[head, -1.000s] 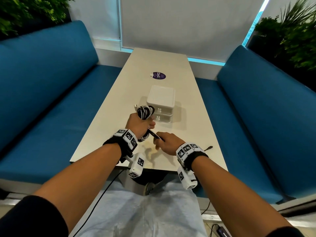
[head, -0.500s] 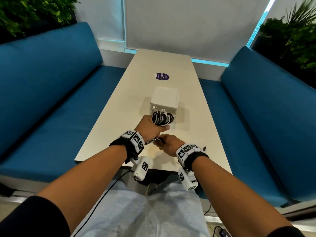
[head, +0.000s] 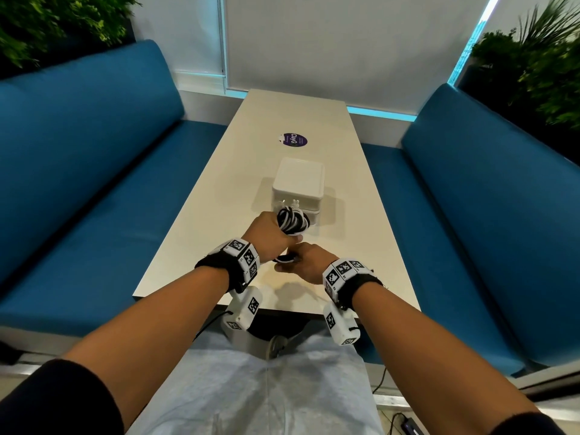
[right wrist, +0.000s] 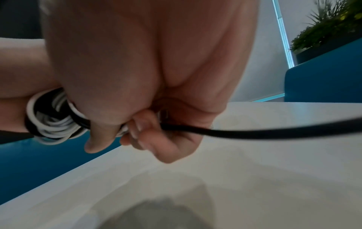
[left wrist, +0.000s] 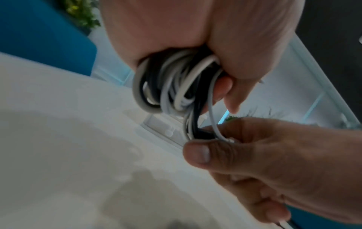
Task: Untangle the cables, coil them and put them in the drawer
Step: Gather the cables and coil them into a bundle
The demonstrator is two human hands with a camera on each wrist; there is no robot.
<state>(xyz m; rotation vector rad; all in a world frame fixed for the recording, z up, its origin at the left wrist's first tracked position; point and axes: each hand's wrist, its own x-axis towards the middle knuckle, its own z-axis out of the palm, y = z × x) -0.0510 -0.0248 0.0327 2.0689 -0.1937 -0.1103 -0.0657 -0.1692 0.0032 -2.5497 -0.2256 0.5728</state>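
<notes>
The left hand has its fingers curled around the coil above the table, just before the drawer box. The right hand pinches the coil's lower end near the near edge.

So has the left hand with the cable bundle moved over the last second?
Yes. The left hand has carried the cable bundle forward and right, from beside the drawer box to its front.

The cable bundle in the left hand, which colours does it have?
Black and white strands, clearest in the left wrist view: cable bundle.
</notes>
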